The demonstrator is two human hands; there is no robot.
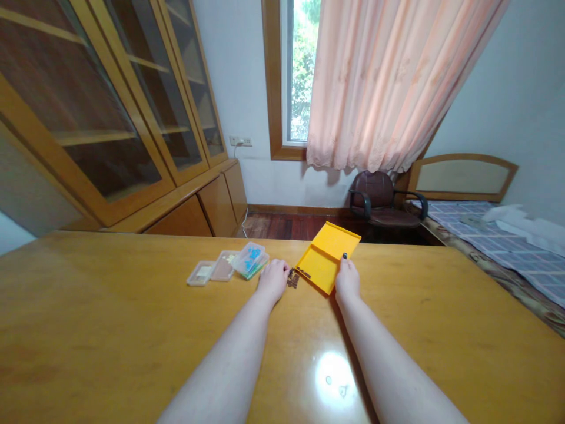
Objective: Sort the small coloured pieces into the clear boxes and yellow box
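A shallow yellow tray [325, 256] is tipped up on the wooden table [132, 306], its near left corner down on the tabletop. My right hand [347, 280] grips its near right edge, thumb on top. A small pile of dark little pieces [292, 278] lies at the tray's low corner. My left hand [272, 280] rests on the table just left of that pile, fingers curled next to it; whether it holds any of the pieces is hidden.
Three small clear plastic boxes [229, 266] sit in a row left of my left hand, one with blue bits inside. Beyond the table stand a wooden glass-door cabinet [132, 118], a dark office chair [382, 200] and a bed [498, 235].
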